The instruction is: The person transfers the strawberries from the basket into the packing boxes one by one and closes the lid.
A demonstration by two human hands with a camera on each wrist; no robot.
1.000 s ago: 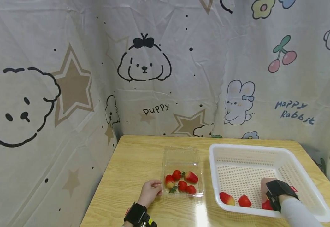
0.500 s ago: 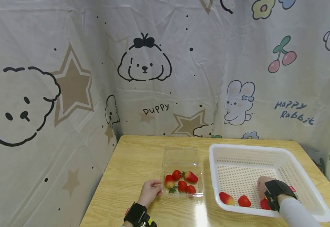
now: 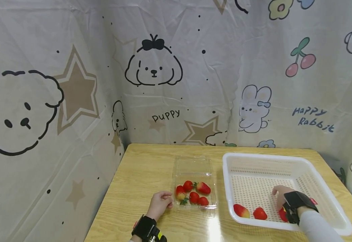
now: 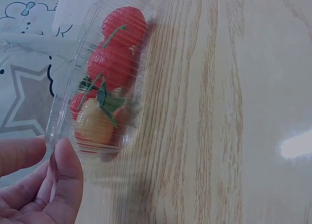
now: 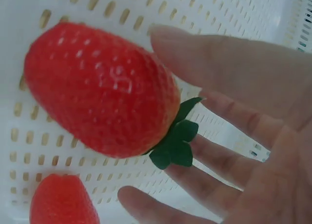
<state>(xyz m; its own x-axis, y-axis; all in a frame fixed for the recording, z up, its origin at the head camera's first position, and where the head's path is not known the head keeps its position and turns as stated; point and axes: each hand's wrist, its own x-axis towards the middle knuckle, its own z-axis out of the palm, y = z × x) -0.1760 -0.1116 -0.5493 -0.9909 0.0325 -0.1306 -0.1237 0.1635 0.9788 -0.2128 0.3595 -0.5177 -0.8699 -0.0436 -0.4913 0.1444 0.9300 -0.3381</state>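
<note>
My left hand [image 3: 160, 204] pinches the near-left rim of a clear plastic clamshell box [image 3: 193, 165] between thumb and fingers, as the left wrist view shows. The box lies with its lid folded back and has several red strawberries [image 3: 204, 188] inside. Over the white plastic basket [image 3: 233, 188], my right hand [image 3: 281, 194] reaches down with its fingers spread around a large strawberry [image 5: 97, 90]. In the right wrist view, the thumb is at the strawberry's upper side near the green leaves; the other fingers are spread apart, not curled round it.
Two more strawberries lie along the basket's near side, one red [image 3: 259, 213] and one red-yellow [image 3: 241, 210]. Box and basket stand side by side on a wooden table [image 3: 142, 174]. A printed curtain [image 3: 164, 101] hangs behind and to the left.
My right hand has shifted slightly left and away from me in the basket, and its fingers show more spread. The strawberry beside it has moved slightly. The left hand stays at the box.
</note>
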